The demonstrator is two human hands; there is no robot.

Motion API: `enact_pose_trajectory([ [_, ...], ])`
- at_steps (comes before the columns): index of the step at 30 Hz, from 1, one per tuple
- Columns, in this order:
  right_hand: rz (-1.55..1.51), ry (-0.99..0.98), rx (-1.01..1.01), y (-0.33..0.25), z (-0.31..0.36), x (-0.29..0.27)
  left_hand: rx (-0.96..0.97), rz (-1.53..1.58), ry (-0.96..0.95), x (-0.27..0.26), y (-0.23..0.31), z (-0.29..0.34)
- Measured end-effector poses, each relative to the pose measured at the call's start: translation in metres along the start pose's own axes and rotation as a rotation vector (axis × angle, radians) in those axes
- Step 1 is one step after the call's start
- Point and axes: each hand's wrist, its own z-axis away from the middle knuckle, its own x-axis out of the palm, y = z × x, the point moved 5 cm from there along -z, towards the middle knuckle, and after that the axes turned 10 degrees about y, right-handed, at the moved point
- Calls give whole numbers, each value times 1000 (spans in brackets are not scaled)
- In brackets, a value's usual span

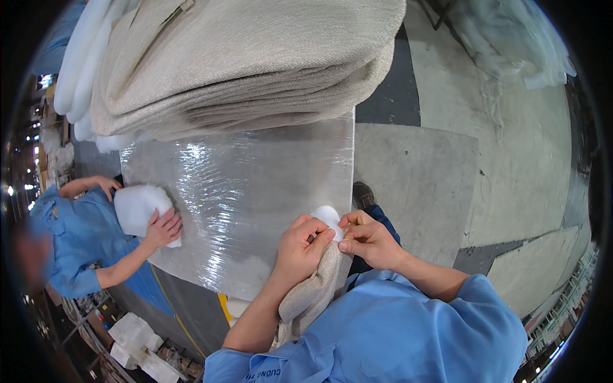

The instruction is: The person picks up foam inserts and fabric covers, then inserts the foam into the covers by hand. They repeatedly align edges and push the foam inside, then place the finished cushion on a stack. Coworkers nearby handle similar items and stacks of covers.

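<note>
Where both hands' fingers (324, 235) pinch, white stuffing (327, 216) protrudes just above.

Left hand (301, 246), right hand (369, 240) pinch white stuffing (327, 217) into beige fabric cover (313, 293).

1. the table (255, 185) lies in front of the person, with the floor (447, 179) to its right.
2. a stack of fabric covers (242, 57) rests on the table's far part.
3. at the table's near edge, the left hand (300, 246) and right hand (370, 239) meet on a wad of stuffing (327, 216), above a fabric cover (313, 290) hanging below them.
4. at the table's left edge, a co-worker's hand (163, 228) lies on a foam pad (137, 207).
</note>
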Motion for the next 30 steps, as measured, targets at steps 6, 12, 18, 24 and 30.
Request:
enact_pose_trajectory([
  [6, -45, 14, 170, 31, -19, 2, -117, -1, -89, 5, -33, -24],
  [12, -32, 95, 329, 49, -28, 2, -208, 78, -80, 15, -60, -39],
  [18, -247, 60, 456, 76, -34, 4, -232, 107, -59, 19, -79, -50],
  [24, -149, 3, 332, 93, -32, -1, -194, 165, -53, 29, -71, -33],
  [30, 50, -55, 306, 100, -18, -29, -373, 327, -192, -16, -121, 50],
])
